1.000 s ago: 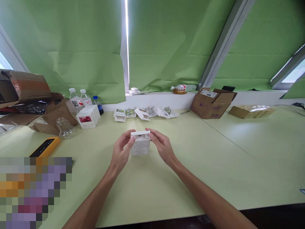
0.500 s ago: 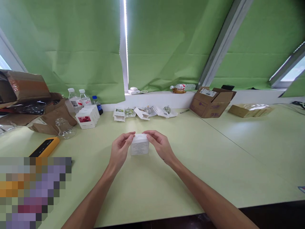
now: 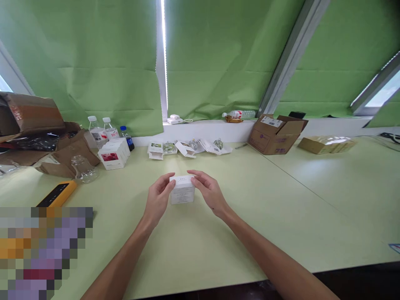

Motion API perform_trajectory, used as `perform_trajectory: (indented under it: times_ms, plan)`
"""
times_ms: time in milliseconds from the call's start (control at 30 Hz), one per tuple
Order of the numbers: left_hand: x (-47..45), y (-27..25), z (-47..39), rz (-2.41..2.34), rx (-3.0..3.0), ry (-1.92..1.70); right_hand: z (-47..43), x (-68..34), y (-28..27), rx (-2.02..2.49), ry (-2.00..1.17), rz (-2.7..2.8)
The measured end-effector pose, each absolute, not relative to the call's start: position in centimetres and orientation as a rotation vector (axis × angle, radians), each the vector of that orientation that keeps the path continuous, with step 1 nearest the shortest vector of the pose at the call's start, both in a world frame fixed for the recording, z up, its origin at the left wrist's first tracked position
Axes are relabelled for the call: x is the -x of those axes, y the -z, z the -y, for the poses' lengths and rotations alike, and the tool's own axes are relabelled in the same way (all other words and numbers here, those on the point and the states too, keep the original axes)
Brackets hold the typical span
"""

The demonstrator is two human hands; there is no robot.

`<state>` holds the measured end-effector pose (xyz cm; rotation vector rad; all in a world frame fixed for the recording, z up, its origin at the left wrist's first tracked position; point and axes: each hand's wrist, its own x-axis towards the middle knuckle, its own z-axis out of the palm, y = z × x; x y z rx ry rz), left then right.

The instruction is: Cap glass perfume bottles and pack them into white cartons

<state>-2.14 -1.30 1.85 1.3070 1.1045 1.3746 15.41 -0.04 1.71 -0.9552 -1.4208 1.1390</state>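
Note:
A small white box (image 3: 182, 194) with fine grey print on its front stands upright on the pale green table (image 3: 200, 250). My left hand (image 3: 158, 196) has it by the left side, thumb at the upper left front corner and fingers reaching behind. On the right side, my right hand (image 3: 210, 191) mirrors this, its thumb at the upper right corner. The fingertips behind the box are partly hidden. The lid looks closed, with small print on top.
Behind it are opened white boxes (image 3: 155, 151) and round glass bottles (image 3: 168, 147). At left stand a stack of white cartons (image 3: 114, 156), a clear jar (image 3: 83, 170) and a yellow-black power strip (image 3: 58, 194). A cardboard box (image 3: 275, 135) sits at back right.
My fingers have lifted slightly off the top edge of the box, showing more of its lid. The box stays in place; the view shifts a little.

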Motion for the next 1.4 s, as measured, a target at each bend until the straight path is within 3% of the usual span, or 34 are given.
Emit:
perform_trajectory:
  times_ms: [567,867,1167,1400]
  plan:
    - [1.9,-1.0,1.1,-1.158,-1.512,-1.393,-0.2,-15.1,-1.6,0.989,-1.079,1.473]
    - [2.7,-0.5,1.3,-1.334,-2.136,-1.418,0.1,-15.6,-1.6,0.993,-0.773,1.735]
    - [2.5,-0.6,1.1,-1.352,-2.223,-1.395,-0.3,-15.7,-1.0,0.972,-0.435,1.889]
    - [2.5,-0.9,1.3,-1.33,-2.153,-1.363,-0.1,-15.8,-1.4,0.975,-0.543,1.908]
